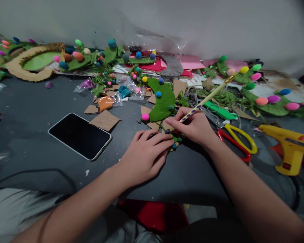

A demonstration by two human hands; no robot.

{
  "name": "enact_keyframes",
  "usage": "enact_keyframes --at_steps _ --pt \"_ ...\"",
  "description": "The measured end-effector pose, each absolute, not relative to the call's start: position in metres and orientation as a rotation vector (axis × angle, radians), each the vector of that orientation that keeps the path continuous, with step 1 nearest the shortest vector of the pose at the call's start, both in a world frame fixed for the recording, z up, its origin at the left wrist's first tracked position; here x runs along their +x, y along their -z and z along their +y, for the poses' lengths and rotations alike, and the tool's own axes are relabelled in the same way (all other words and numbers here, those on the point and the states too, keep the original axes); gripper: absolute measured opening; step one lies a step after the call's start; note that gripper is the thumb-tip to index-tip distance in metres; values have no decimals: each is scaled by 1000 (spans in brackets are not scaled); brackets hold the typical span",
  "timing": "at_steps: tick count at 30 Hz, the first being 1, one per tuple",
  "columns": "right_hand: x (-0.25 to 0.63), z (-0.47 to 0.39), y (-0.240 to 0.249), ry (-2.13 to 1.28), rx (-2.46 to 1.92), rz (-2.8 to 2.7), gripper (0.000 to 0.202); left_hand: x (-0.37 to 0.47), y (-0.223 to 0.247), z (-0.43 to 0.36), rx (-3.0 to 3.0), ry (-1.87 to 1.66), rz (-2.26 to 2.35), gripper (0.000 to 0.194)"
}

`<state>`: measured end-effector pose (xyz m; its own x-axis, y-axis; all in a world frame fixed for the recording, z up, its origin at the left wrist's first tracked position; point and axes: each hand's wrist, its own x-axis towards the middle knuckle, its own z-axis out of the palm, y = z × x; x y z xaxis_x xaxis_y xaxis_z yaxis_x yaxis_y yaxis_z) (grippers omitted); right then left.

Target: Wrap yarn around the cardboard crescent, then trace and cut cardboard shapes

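My right hand (192, 125) is closed round a pale yellow pencil (207, 98) with purple dots and a gold end, which slants up to the right. Its lower tip is hidden behind the fingers. My left hand (148, 155) lies with stretched fingers over a small green piece (176, 137) with little pompoms, on cardboard; the fingers cover part of it. Just beyond the hands rests a green felt crescent (164, 101) with coloured pompoms along it, overlapping cardboard scraps.
A phone (79, 136) lies left of my hands, partly under a cardboard piece (105, 120). To the right are scissors (239, 143) with red and yellow handles and a yellow glue gun (288, 145). Along the wall are a tan ring (15, 65), pompom-covered green crescents, yarn and plastic bags.
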<state>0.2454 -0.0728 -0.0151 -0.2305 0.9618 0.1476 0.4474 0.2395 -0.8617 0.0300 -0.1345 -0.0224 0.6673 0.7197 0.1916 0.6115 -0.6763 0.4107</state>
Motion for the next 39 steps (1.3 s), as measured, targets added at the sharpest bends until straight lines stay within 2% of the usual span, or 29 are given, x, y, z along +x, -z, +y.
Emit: enact_keyframes --at_steps 20,39 --pt "248 -70 16 -694 -1194 -1982 27 31 23 -135 2577 -490 1100 35" --pt "250 -71 16 -713 -1193 -1968 24 32 21 -134 2564 -478 1112 36"
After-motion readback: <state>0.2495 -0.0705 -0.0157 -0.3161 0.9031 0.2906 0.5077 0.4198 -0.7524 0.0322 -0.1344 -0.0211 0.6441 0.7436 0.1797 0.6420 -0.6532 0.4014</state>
